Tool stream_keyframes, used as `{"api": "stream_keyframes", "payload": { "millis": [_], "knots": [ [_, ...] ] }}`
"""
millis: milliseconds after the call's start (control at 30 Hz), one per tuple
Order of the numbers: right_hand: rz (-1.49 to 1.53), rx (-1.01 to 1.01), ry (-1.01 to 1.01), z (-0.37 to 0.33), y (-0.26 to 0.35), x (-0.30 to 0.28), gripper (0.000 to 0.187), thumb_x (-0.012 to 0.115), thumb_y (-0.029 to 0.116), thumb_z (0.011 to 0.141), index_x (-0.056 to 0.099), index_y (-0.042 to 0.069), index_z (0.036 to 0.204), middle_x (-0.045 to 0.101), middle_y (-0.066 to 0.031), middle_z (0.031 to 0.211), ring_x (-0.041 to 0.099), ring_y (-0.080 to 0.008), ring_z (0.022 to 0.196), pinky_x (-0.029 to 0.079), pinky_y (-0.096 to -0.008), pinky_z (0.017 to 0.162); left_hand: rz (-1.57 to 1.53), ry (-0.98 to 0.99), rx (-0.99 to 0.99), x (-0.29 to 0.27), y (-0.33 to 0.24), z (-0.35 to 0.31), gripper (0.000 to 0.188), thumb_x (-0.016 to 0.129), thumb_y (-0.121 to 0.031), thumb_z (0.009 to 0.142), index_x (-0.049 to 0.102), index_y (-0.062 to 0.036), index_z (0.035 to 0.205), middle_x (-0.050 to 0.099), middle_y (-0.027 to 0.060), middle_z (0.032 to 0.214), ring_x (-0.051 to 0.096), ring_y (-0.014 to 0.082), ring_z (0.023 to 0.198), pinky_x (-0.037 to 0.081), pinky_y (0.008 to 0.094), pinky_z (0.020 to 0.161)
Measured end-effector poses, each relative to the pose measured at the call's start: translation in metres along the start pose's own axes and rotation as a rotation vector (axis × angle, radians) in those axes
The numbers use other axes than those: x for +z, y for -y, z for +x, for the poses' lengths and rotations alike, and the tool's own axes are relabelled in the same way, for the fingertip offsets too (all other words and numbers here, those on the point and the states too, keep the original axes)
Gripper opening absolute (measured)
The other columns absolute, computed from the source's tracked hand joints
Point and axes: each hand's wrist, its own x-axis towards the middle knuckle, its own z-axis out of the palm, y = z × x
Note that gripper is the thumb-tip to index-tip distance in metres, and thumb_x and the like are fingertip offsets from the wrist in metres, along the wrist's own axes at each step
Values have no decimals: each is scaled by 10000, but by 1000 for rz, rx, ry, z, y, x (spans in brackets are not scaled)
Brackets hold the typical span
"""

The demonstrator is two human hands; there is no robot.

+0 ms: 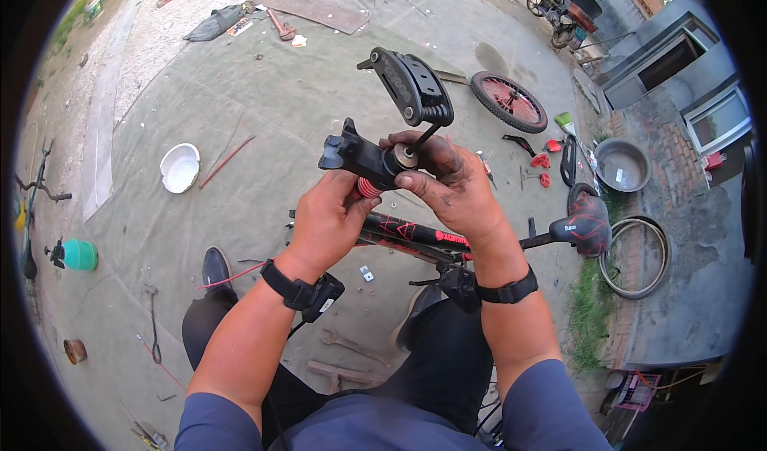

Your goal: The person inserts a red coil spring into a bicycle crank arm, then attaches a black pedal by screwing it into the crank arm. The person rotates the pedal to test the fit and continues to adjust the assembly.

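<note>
A black bicycle stem [359,154] sits above a red ringed section [369,187] on the front of a black and red bicycle frame [407,231]. My left hand [326,221] is closed around that red section, just under the stem. With thumb and fingers, my right hand [451,181] grips the stem's round clamp end. A black folding multi-tool [413,85] stands over it; its extended hex key [426,137] reaches down to the silver cap [405,156] on top. Neither hand is on the tool's body. Part of the frame is hidden behind my hands.
A bicycle wheel [509,102] and a grey basin [622,165] are to the right, beyond the black saddle [582,231]. To the left stand a white bowl [180,168] and a green sprayer bottle [77,255]. A wrench [355,345] lies near my feet.
</note>
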Motion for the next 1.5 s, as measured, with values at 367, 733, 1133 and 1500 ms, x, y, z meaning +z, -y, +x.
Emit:
{"api": "stream_keyframes", "payload": {
  "millis": [367,733,1133,1500],
  "knots": [
    [-3,17,-84,-4,3,13,335,752,-9,958,669,-21,1283,733,-60,1189,626,-112,1013,552,-315,954,7,6,41,1,1,0,363,743,53,896,662,-40,1237,670,39,915,643,150,800,538,305,742],
    [-73,-22,-253,-11,-2,37,357,701,37,1018,627,-66,1352,710,-89,1216,643,-121,1090,526,-296,1000,-10,-23,10,0,-5,2,342,780,20,857,684,-37,1180,718,138,1071,737,328,895,601,389,762],
    [-152,-121,-447,-10,-20,61,375,786,92,959,653,-31,1288,703,-88,1118,659,-165,1030,529,-319,941,44,-22,32,0,-1,1,351,779,26,842,683,-29,1175,704,150,1049,746,333,877,607,389,738],
    [-395,-256,-534,-2,-20,67,292,757,74,957,684,-41,1215,714,-142,1037,698,-245,907,555,-329,844,90,-40,61,0,-2,3,335,767,26,844,673,-32,1160,700,134,1042,745,329,850,600,391,716]
  ]
}}
